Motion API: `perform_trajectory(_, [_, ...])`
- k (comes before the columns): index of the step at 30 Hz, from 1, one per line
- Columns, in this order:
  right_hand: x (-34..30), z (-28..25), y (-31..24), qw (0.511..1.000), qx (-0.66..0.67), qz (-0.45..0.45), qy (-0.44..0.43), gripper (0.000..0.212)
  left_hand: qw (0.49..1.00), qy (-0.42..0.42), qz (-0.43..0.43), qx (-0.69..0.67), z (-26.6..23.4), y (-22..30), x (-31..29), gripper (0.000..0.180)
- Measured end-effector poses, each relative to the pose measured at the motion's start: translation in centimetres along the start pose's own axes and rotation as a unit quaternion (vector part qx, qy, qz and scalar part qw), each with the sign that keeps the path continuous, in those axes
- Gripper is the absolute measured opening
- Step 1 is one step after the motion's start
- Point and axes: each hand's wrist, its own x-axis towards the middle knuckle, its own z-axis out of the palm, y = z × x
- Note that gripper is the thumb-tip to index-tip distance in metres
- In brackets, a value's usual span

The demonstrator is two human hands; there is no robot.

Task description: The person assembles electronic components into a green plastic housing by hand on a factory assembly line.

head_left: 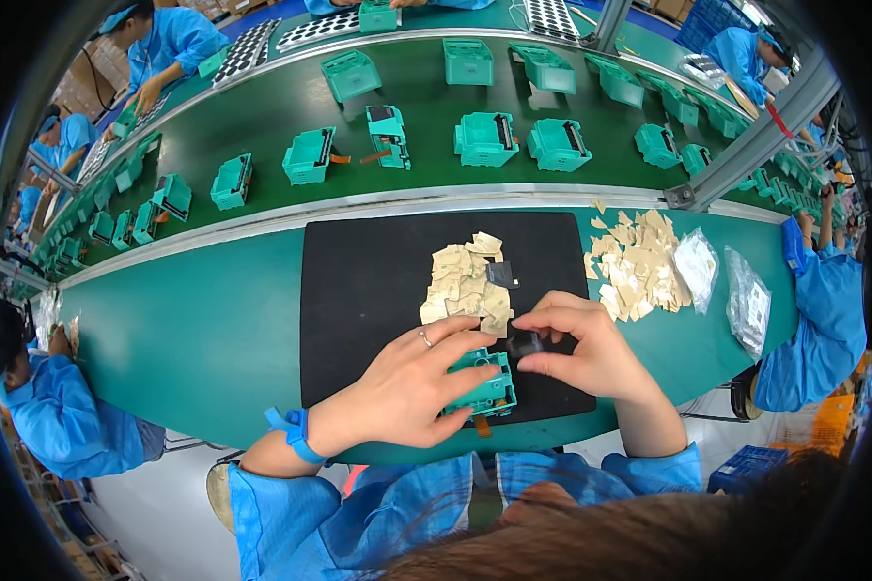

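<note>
On the black mat point(358, 281) in front of me lies a green plastic housing point(497, 390), with a short orange ribbon point(482, 427) sticking out on its near side. My left hand point(407, 389) grips the housing from the left, fingers over its top and thumb at the near side, hiding much of it. Just right of and beyond the housing, my right hand point(596, 351) pinches a small dark part point(524, 343) between thumb and fingers. Its exact kind is unclear. A pile of cream paper-like pieces point(455, 281) lies past my left fingertips, with a flat black piece point(502, 275) at its right edge.
Right of the mat lie a larger heap of cream pieces point(639, 261) and two clear plastic bags point(696, 269). Beyond a metal rail point(358, 208), a dark green conveyor point(407, 87) carries several green housings point(486, 140). A slanted metal post point(765, 131) stands at right. Co-workers in blue sit around.
</note>
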Motion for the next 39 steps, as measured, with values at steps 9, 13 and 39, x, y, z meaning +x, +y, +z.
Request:
perform_trajectory(9, [-0.1,0.3,1.0,0.999,0.005,-0.048,0.003,0.024,0.999,-0.028,-0.01,-0.027,0.5,0.0,0.0,0.043])
perform_trajectory(13, [-0.3,0.3,1.3,0.997,-0.028,-0.077,-0.001,0.013,0.996,-0.052,-0.033,-0.067,1.3,0.2,-0.4,0.041])
perform_trajectory(39, [-0.1,0.1,0.7,0.997,-0.045,0.066,0.0,0.007,0.995,0.029,-0.061,0.073,4.7,2.0,0.5,0.048])
